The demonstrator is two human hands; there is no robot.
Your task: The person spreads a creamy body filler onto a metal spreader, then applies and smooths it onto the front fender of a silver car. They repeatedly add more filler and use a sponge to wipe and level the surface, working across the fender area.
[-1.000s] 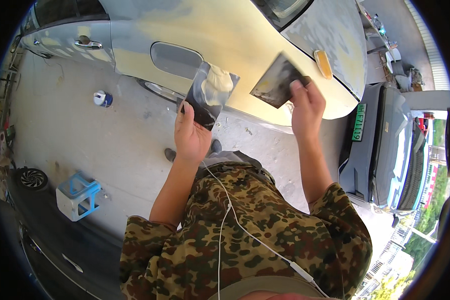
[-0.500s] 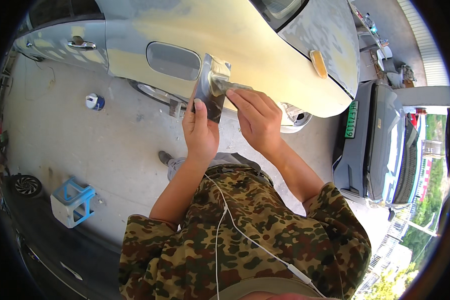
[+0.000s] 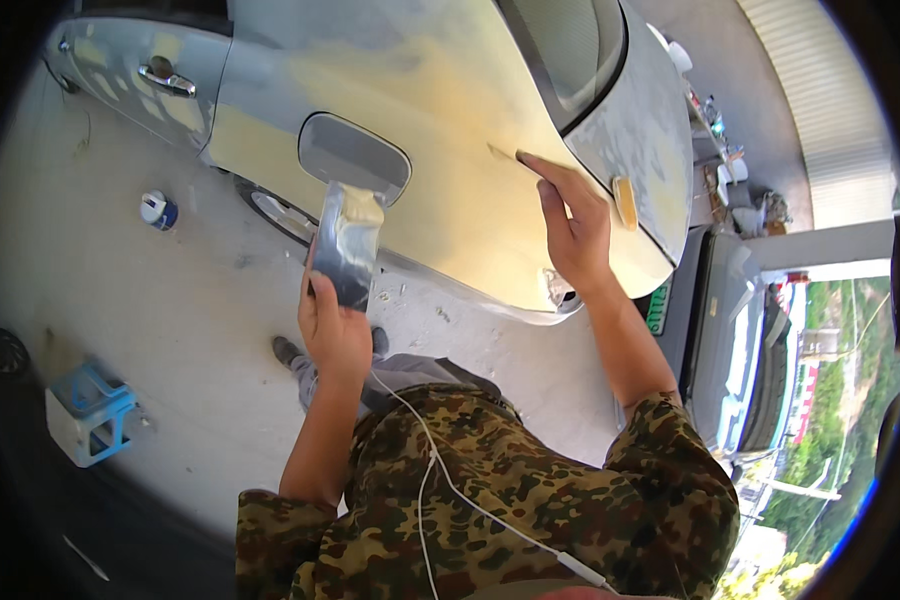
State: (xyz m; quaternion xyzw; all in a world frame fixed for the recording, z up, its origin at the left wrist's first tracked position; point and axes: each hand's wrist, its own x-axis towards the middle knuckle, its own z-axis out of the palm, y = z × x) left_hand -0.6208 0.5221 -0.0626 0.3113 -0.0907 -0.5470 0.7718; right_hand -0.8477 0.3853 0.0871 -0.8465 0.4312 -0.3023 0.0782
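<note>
In my left hand (image 3: 335,335) is a flat metal mixing plate (image 3: 350,265), held upright by its lower end, with cream-coloured putty (image 3: 362,208) smeared on its upper part. My right hand (image 3: 578,225) reaches up to the car's rear side panel (image 3: 460,215), its fingers stretched toward the surface. At its fingertips a thin putty spreader (image 3: 502,153) shows nearly edge-on against the panel; most of it is hidden or blends with the paint. The panel is grey with broad pale-yellow patches. The fuel flap (image 3: 355,155), grey and rounded, lies left of the right hand.
A yellowish tail-light opening piece (image 3: 625,203) sits near the car's rear edge. Behind, another dark grey car (image 3: 715,330) stands at the right. A blue-and-white tub (image 3: 158,210) and a blue-and-white stool (image 3: 90,415) are on the concrete floor at the left.
My right hand has left the plate with the spreader and moved up and right to the panel. My left hand has lowered the plate and carried it left; the view has shifted.
</note>
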